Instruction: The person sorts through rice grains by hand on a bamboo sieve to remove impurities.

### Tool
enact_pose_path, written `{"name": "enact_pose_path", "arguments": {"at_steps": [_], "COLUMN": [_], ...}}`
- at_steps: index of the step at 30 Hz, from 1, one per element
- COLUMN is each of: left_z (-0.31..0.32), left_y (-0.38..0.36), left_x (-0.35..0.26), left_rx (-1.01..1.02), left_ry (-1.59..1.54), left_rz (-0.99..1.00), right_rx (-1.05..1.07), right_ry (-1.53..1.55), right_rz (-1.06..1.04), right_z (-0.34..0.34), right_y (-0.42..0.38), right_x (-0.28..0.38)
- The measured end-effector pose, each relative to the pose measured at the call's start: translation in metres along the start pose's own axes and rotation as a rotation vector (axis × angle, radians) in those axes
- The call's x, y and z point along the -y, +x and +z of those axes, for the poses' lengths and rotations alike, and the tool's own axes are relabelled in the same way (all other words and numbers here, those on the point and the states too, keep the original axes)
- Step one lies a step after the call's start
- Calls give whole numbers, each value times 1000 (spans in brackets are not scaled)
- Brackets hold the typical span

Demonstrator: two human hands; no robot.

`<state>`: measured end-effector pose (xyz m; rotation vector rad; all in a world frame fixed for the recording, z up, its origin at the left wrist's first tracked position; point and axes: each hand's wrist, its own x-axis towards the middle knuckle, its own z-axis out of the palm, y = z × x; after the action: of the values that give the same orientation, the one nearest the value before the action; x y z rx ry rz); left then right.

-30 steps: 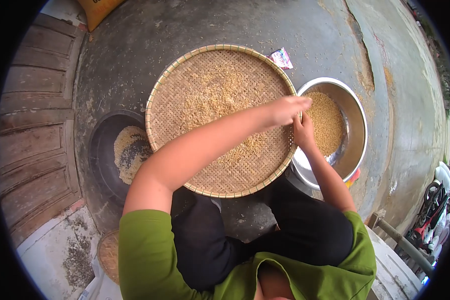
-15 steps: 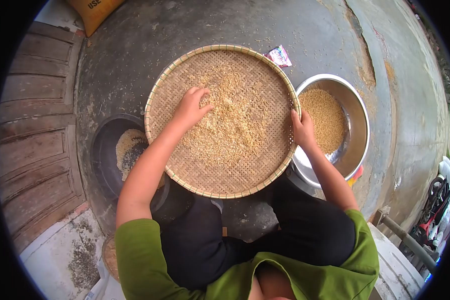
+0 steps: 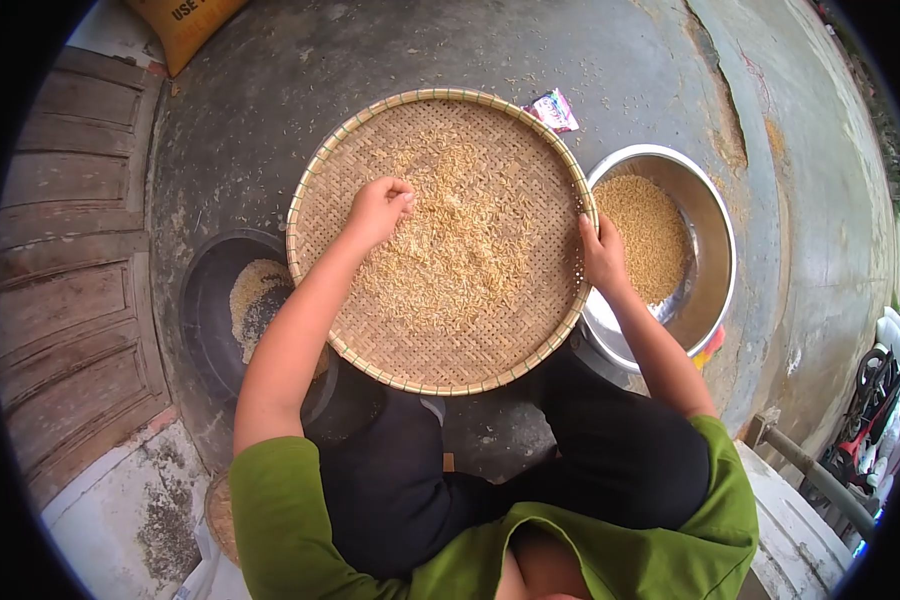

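A round woven bamboo winnowing tray [image 3: 535,340] fills the middle of the head view, with a loose layer of unhusked rice grains [image 3: 460,245] spread over its centre. My left hand [image 3: 378,208] is over the left part of the grain, thumb and fingertips pinched together. Whatever lies between those fingertips is too small to make out. On the right side, my right hand [image 3: 604,256] grips the tray's rim, thumb on top and the other fingers partly hidden.
Beside the tray's right edge stands a metal basin [image 3: 715,215] holding grain. A dark tub [image 3: 205,300] with pale grain sits at left, partly under the tray and my forearm. A small printed packet [image 3: 553,111] lies on the floor; an orange sack [image 3: 185,30] is at top left.
My left hand's thumb and fingers, apart before, have come together in a pinch. My right hand keeps its hold on the rim. The whole view has shifted very slightly.
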<state>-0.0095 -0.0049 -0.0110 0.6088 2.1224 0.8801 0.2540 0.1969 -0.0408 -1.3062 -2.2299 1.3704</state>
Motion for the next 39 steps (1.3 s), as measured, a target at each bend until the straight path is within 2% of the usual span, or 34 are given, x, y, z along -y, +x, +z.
{"name": "enact_pose_path", "arguments": {"at_steps": [1, 8, 10, 14, 16, 19, 22, 25, 32, 37, 39], "left_z": [-2, -11, -14, -9, -5, -3, -3, -5, -10, -16, -17], "left_y": [1, -7, -6, -10, -10, -7, -8, -11, -8, -14, -11], "left_x": [2, 1, 3, -6, -6, -3, -2, -4, 1, -9, -5], "left_rx": [1, 64, 145, 98, 22, -53, -105, -152, -108, 24, 57], "left_ry": [-206, -611, -865, -804, -508, -334, -217, -187, -284, -510, -594], "left_rz": [-83, -121, -158, -167, -88, -14, 79, 49, -44, -179, -172], "right_rx": [5, 5, -1, 1, 5, 8, 10, 13, -9, 4, 8], "right_ry": [10, 2, -9, -21, -21, -6, 4, 3, -12, -28, -21], "right_rz": [6, 3, 3, 12, 25, 18, 9, 12, 4, 22, 25], "right_z": [0, -2, -2, -1, -2, -1, -1, -1, 0, 1, 1], "right_y": [0, -3, -2, 0, -1, -1, -1, 0, 1, 2, 2], "right_x": [1, 9, 8, 3, 5, 5, 5, 2, -3, -7, -6]}}
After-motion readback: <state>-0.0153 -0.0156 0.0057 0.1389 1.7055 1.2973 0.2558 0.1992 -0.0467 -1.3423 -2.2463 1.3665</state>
